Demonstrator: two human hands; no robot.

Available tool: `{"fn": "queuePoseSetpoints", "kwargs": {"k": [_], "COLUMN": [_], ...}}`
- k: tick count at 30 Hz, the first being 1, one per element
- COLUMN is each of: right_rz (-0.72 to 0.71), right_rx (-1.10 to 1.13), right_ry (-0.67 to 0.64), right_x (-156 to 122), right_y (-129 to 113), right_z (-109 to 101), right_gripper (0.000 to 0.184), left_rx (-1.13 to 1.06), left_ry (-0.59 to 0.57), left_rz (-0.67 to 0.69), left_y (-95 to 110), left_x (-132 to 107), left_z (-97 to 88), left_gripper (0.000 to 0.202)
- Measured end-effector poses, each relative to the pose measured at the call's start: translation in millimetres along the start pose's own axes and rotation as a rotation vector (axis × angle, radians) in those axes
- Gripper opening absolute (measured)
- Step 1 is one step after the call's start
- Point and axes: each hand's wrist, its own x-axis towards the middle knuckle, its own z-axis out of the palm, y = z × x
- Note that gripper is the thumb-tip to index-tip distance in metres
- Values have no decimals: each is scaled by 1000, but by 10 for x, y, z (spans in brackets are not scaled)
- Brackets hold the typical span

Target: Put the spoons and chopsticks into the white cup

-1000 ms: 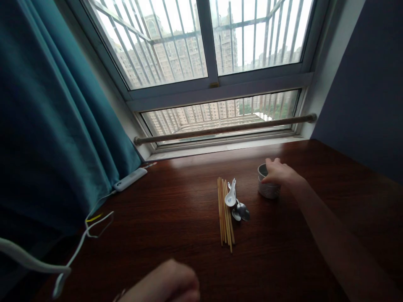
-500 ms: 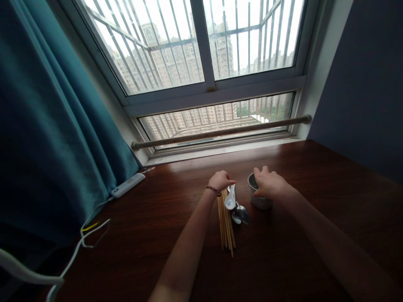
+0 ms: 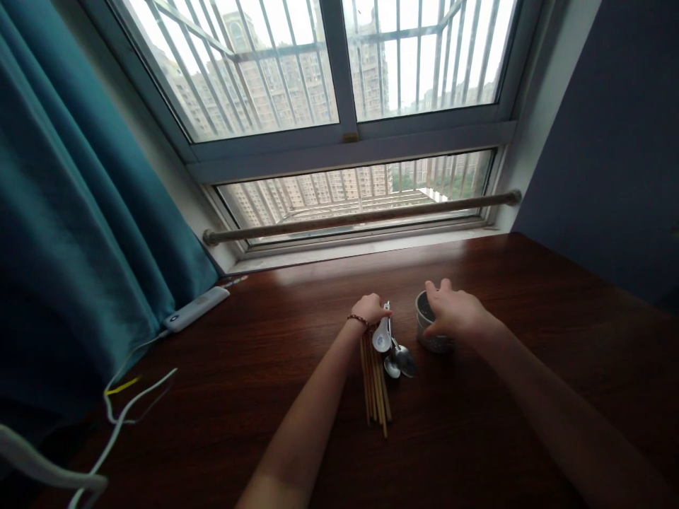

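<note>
My left hand [image 3: 370, 309] is closed, with thumb and fingertips pinched at the handle of a white spoon [image 3: 380, 339]. Just right of that spoon, two metal spoons [image 3: 405, 360] lie on the table, partly overlapping. Beneath my left hand and the white spoon is a bundle of several wooden chopsticks [image 3: 375, 392], their upper ends hidden. My right hand [image 3: 455, 309] grips a round grey container [image 3: 435, 342] from the right side, thumb at the front and fingers over the rim. The container's opening looks dark, and its right part is covered by the hand.
All this lies on a dark reddish-brown wooden table [image 3: 297, 318]. A white power strip [image 3: 196, 309] with a cable [image 3: 114, 431] lies at the left, by a teal curtain [image 3: 106, 177]. Behind the table, a metal rail [image 3: 366, 218] crosses the window.
The view has shifted slightly, so everything appears a little further left. Both hands keep about the same places at the white spoon and the container.
</note>
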Motion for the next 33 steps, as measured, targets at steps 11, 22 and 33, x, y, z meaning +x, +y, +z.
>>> {"fn": "queuePoseSetpoints", "kwargs": {"k": [11,22,33], "right_rz": [-192,-548,-455], "right_rx": [31,734,812], "right_ry": [197,523,850], "right_x": [4,55,-320], "right_y": [136,106,335], "right_z": [0,-106,-315], "right_gripper": [87,12,13], "left_rx": [-352,-665,-657], "left_ry": [-125,-18,243], "left_rz": [161,511,600], "left_y": [-49,422,673], "left_x": [-8,-733,-1148], "left_z": [-178,-775,-915], "left_gripper": [32,33,25]}}
